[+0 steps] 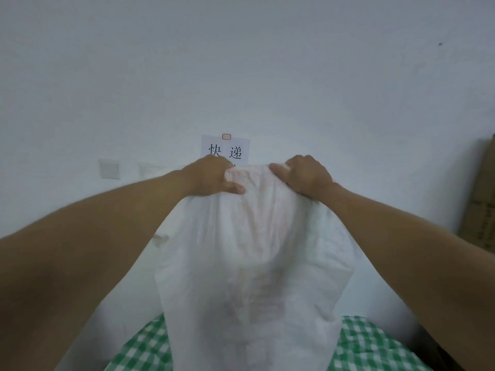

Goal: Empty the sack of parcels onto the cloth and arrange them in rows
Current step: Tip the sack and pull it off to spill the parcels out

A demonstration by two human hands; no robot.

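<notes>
- Sack: white woven sack, held up high in front of the wall, hanging down over the cloth; its lower end runs out of view at the bottom edge.
- Cloth: green-and-white check, spread directly below the sack, showing on both sides of it.
- Left hand: fingers clamped on the sack's top edge at its left corner, thumb pressed across the front.
- Right hand: fingers bunched round the sack's top edge at its right corner.
- Parcels: none visible; whether any are inside the sack or already beneath it cannot be told.
- Paper sign: stuck on the wall just behind the sack's top edge, between the hands.
- Cardboard: leaning well to the right of the sack.
- Step in hand, as judged: tipping out. Advice: keep both corners pinched firmly and level, hold the sack centred over the cloth, shake gently so parcels drop onto the check rather than past its edges.
</notes>
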